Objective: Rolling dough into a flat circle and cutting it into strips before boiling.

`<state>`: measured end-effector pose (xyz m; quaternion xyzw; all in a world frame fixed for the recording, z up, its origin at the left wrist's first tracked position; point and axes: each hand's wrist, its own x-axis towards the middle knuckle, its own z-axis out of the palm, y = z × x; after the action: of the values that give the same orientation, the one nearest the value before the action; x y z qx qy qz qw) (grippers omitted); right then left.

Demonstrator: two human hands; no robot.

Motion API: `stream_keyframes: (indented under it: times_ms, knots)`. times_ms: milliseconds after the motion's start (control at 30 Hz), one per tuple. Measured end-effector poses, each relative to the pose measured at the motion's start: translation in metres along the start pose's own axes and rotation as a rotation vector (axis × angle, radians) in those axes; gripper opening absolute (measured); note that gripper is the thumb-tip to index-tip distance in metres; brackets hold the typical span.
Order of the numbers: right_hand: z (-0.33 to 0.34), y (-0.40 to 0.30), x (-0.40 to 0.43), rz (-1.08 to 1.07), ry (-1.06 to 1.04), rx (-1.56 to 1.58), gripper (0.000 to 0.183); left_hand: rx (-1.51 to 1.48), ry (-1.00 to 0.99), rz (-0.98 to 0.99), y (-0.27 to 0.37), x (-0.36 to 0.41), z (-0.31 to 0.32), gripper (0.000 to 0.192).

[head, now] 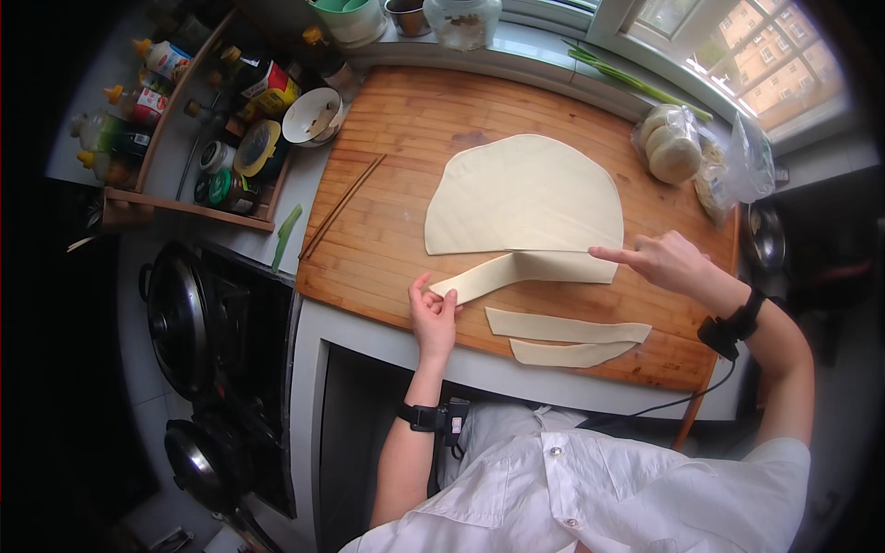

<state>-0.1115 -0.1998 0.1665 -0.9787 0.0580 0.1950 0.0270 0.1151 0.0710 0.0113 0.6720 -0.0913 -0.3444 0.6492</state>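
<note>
A large sheet of rolled dough point(525, 193) with a straight near edge lies on a wooden board point(394, 117). My left hand point(434, 311) pinches the left end of a dough strip point(484, 276) between thumb and fingers; this strip bends away from the sheet and its right part still lies along it. My right hand point(657, 259) points left with its index finger at the right end of a thin knife blade point(550, 250), seen edge-on between sheet and strip; its handle is hidden. Two cut dough strips point(567, 326) point(574, 353) lie nearer the board's front edge.
Chopsticks point(342, 207) lie on the board's left side. Beyond are a white bowl point(311, 116), a rack of bottles point(207, 200) and a stove with a lidded pan point(178, 321). Bagged round breads point(667, 145) sit at the back right, spring onions point(636, 79) on the sill.
</note>
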Motion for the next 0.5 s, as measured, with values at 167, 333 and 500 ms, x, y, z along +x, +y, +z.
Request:
stream_keyframes:
  times_ms: [167, 333, 500]
  knots:
    - [-0.002, 0.002, 0.005, -0.015, -0.018, -0.011, 0.081, 0.020, -0.002, 0.009, -0.004, -0.001, 0.001, 0.047]
    - [-0.010, 0.011, -0.003, 0.010, -0.076, -0.012, 0.078, 0.027, 0.024, -0.009, -0.004, 0.003, -0.003, 0.047]
    - [0.020, 0.039, -0.051, 0.090, -0.107, -0.015, 0.075, 0.051, 0.045, -0.002, -0.007, 0.009, -0.011, 0.048]
